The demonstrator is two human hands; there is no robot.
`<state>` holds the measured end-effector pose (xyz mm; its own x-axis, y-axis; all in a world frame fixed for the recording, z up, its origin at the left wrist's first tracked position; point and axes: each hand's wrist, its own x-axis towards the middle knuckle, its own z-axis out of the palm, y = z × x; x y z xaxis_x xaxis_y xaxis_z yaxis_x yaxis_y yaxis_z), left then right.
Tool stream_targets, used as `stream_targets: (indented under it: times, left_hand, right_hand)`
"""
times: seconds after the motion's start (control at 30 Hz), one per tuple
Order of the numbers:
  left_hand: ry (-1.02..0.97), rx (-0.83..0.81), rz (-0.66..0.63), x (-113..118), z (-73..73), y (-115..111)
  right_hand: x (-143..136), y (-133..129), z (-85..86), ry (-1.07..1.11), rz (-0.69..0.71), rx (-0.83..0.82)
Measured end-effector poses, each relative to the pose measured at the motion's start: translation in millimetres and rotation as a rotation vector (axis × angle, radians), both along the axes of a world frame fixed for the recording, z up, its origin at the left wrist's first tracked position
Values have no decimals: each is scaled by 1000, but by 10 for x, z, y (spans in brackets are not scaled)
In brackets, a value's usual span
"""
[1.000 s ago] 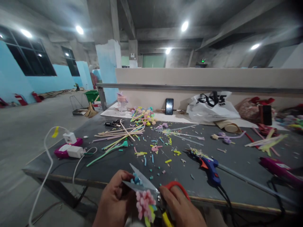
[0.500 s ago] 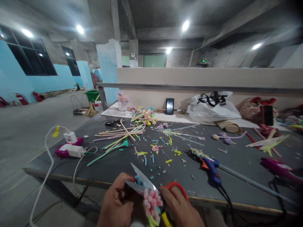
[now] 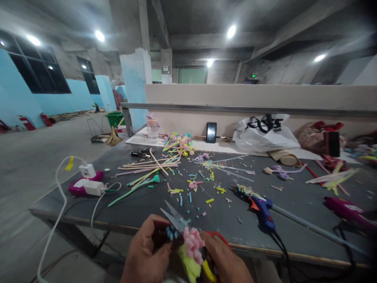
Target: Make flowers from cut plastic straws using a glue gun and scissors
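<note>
Scissors [image 3: 178, 221] gripped in right hand [image 3: 225, 257], blades [image 3: 173, 215] beside blue cluster [image 3: 171, 233], left hand [image 3: 149, 248] pinching it

Near the front edge of the table [image 3: 129, 212], a person's two bare hands: the left hand [image 3: 147, 249], with a thick thumb and rounded fingers, and the right hand [image 3: 225, 257]; finer details look blurred

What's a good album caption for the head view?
Left hand by the blue cluster, right hand holding scissors beside the pink cluster, at a table strewn with colourful snippets.
</note>
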<state>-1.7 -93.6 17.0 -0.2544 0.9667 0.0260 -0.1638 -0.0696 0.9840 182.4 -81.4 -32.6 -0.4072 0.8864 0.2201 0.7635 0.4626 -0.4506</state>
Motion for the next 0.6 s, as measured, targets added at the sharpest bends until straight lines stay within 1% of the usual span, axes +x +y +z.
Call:
stream_targets:
  times: [0.1, 0.2, 0.27, 0.3, 0.4, 0.43, 0.53, 0.6]
  left_hand:
    - [-47, -22, 7, -43, -28, 16]
    - [-202, -69, -6, -100, -34, 31]
    - [-357, -82, -78, -135, -34, 45]
    - [-420, -78, -129, -149, -36, 56]
    - [-529, -11, -305, -180, -57, 116]
    - [-550, 10, -359, -187, -68, 143]
    - [-621, 23, -478, -192, -94, 212]
    - [-667, -4, -504, -183, -91, 229]
  right_hand:
    - [-18, -19, 177, -20, -119, -29]
    - [3, 10, 326, 84, -140, -73]
    - [26, 59, 369, 150, -135, -128]
    - [35, 88, 379, 155, -155, -166]
    - [54, 168, 398, 102, -264, -270]
    - [61, 189, 410, 84, -280, -283]
    - [90, 245, 460, 38, -242, -230]
    - [109, 290, 489, -49, -241, -170]
